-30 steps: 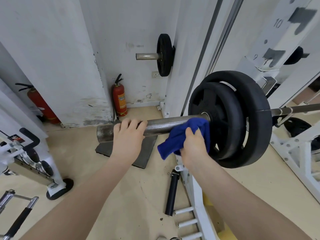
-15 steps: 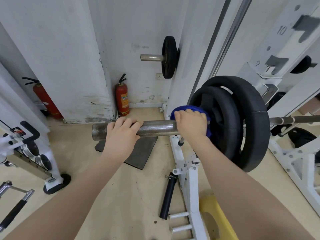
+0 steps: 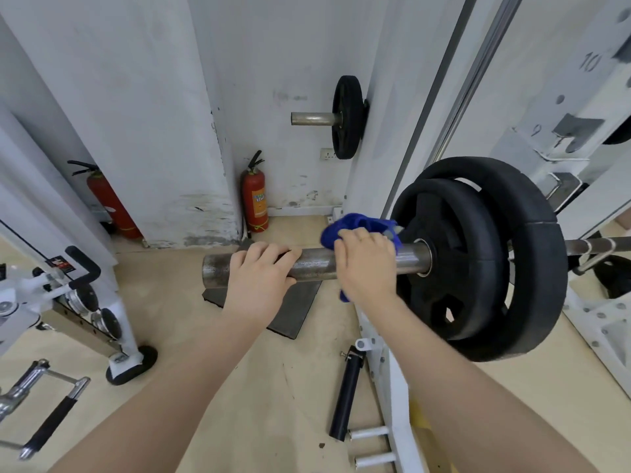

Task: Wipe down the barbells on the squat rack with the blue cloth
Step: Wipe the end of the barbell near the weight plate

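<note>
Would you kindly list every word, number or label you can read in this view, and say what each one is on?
"10": white rack upright.
"9": same upright, lower.
Orange label on the red fire extinguisher: too blurred to read.
Red-and-black sticker on the white machine: too small to read.

Left hand (image 3: 259,281) is wrapped over the bare end of the barbell (image 3: 314,264), right hand (image 3: 367,264) has the blue cloth (image 3: 348,225) bunched around the bar right beside the two black plates (image 3: 478,257). Red fire extinguisher (image 3: 255,196) stands by the wall behind. The cloth looks like it's touching the inner plate, hard to say.
</note>
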